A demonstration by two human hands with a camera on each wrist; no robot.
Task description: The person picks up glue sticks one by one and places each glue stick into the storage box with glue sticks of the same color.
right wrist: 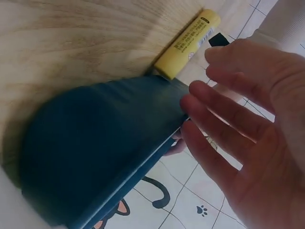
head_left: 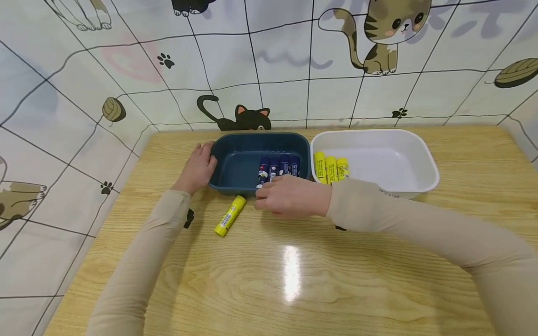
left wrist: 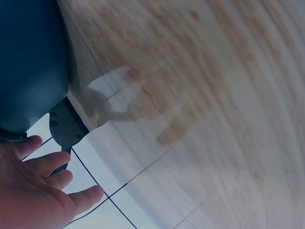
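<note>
My left hand (head_left: 196, 167) rests against the left end of a dark blue plastic bin (head_left: 218, 182); in the left wrist view its fingers (left wrist: 52, 164) are loosely extended by the bin's wall. My right hand (head_left: 290, 196) hovers at the bin's front rim, holding nothing; the right wrist view shows its fingers (right wrist: 224, 114) spread and slightly bent. Several dark blue glue sticks (head_left: 284, 164) lie side by side in the bin's right part, partly hidden behind that hand. One yellow glue stick (head_left: 230, 215) lies on the table between my arms, close to the bin's front.
A white bin (head_left: 378, 140) stands right beside the blue one, with 3 yellow glue sticks (head_left: 331, 169) along its left wall. My right forearm crosses its front edge. Beneath lies a glossy wooden table (head_left: 235, 280), with cat-patterned sheeting (head_left: 286, 60) behind and left.
</note>
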